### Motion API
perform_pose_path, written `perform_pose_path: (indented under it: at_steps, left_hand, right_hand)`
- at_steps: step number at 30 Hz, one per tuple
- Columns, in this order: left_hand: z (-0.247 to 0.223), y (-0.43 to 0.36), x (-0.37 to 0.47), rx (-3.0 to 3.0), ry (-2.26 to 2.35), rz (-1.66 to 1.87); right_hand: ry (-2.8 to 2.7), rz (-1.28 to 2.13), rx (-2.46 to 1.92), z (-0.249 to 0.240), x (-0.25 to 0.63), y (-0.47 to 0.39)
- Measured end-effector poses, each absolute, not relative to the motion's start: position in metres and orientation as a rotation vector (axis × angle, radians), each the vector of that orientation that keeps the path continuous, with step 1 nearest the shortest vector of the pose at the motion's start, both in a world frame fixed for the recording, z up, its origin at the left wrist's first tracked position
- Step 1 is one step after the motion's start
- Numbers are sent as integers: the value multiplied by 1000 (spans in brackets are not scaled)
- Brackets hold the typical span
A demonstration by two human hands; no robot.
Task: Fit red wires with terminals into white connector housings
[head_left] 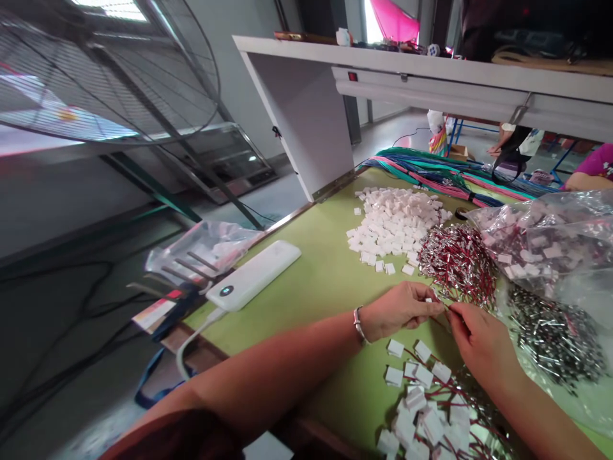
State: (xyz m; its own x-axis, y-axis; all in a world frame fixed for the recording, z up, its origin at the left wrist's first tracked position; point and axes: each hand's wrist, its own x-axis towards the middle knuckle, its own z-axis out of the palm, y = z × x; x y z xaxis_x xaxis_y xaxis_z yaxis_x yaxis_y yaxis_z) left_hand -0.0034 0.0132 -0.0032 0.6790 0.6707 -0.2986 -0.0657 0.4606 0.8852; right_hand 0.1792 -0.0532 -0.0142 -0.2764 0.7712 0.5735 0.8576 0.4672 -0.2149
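My left hand [405,309], with a bracelet at the wrist, pinches a small white piece at the fingertips. Close against it, my right hand [481,335] has thumb and finger pressed together on what looks like a thin wire. Just beyond both hands lies a heap of short red wires with metal ends [460,262], and behind that a pile of white connectors [395,220]. Nearer to me, white connectors with red wires attached [424,418] are scattered and heaped. Dark metal pins [558,335] lie on clear plastic right of my right hand.
A white power bank [256,275] with a cable lies on the green table [316,249]. Clear plastic bags [555,239] fill the right side. Bundled coloured wires [431,172] lie at the back, below a white shelf [431,61]. A large fan [110,70] stands left.
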Motion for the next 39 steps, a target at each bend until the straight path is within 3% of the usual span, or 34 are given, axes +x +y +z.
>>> perform_pose_path:
  at_steps: [8, 15, 22, 29, 35, 39]
  left_hand:
    - [-5, 11, -3, 893, 682, 471]
    - [-7, 12, -6, 858, 593, 421]
    - [-8, 12, -6, 869, 503, 396]
    - [-3, 8, -4, 862, 628, 484]
    - [-1, 3, -2, 775, 623, 436]
    - [5, -2, -3, 762, 599, 435]
  right_hand:
    - [-2149, -330, -1356, -4, 181, -54]
    - [-2152, -107, -1396, -8, 184, -53]
    - [-2139, -225, -1370, -7, 185, -52]
    - [-1970, 439, -1504, -5, 173, -57]
    - [-2038, 141, -1480, -9, 173, -59]
    - [-1966, 493, -1468, -5, 174, -59]
